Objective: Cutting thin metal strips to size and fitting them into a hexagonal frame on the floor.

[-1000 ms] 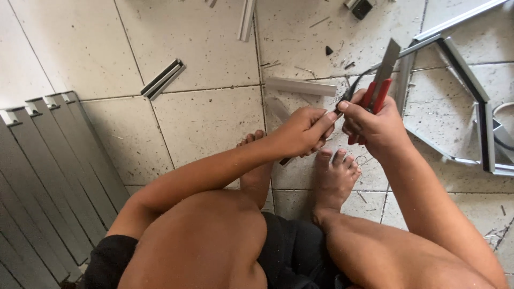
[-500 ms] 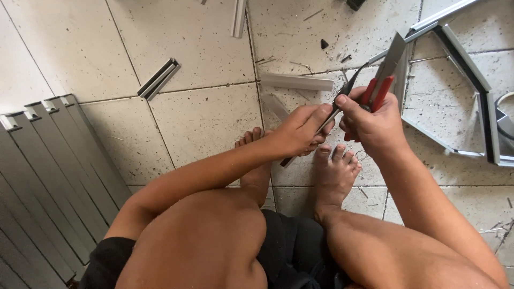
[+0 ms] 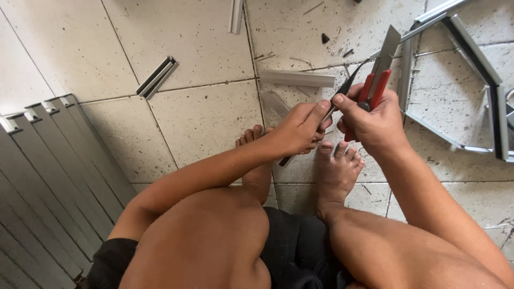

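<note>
**Red-handled knife and dark strip, held over the feet**

Red plastic and bare steel: the red-handled utility knife with a long extended blade (image 3: 378, 75) sits in the right hand (image 3: 375, 120), fingers wrapped closed around the handle, thumb laid forward along its edge. Blade points up and away from the body, which keeps the edge clear of the feet below.

Left hand (image 3: 300, 128): fingers closed in a pinch on a thin dark strip, possibly rubber or metal (image 3: 342, 91). The strip runs diagonally, its upper end rising beside the blade and its lower end poking out beneath the palm. The two hands touch or nearly touch at the thumbs, apparently so that one braces the other; whether blade and strip are in contact I cannot tell.

Position: the person squats on a pale speckled tile floor (image 3: 203, 115), and both hands hang above the bare toes.

Surroundings:
- short pale grey aluminium offcut (image 3: 297, 78), lying on the floor just beyond the left hand
- small dark channel-section piece (image 3: 157, 77), well apart to the left
- stack of long grey ribbed metal profiles (image 3: 48, 176), along the left edge
- mitred grey metal frame (image 3: 471, 80), flat on the floor to the right
- fine debris scattered near the offcut
</note>
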